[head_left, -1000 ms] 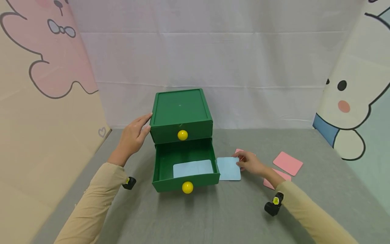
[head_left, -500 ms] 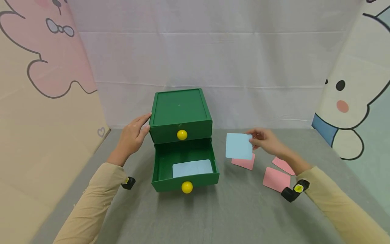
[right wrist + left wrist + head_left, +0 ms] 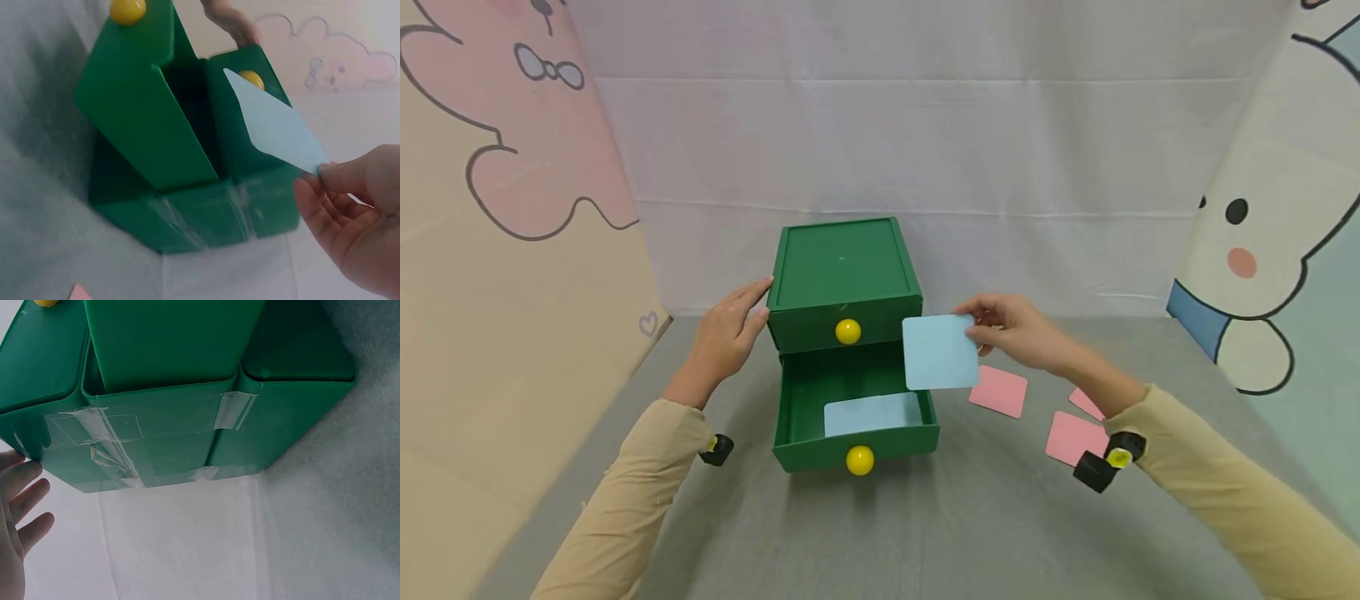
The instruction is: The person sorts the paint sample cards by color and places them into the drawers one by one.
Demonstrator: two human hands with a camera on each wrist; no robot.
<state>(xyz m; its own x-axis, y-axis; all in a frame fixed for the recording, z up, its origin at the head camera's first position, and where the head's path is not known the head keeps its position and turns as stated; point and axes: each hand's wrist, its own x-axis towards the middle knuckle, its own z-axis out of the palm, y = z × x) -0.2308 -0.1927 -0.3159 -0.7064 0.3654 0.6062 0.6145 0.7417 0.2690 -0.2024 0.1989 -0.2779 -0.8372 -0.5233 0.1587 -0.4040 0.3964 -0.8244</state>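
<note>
Head view: right hand (image 3: 1022,337) pinches flat rounded-corner blue card (image 3: 940,353).

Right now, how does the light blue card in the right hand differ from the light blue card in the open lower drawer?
The held light blue square card is in the air, pinched at its edge by the right hand; the light blue card lying in the drawer rests flat on the floor of the green plastic lower drawer. The held card shows whole, while the drawer's front wall hides the other's near edge. Both share the same pale blue colour and rounded corners.
</note>
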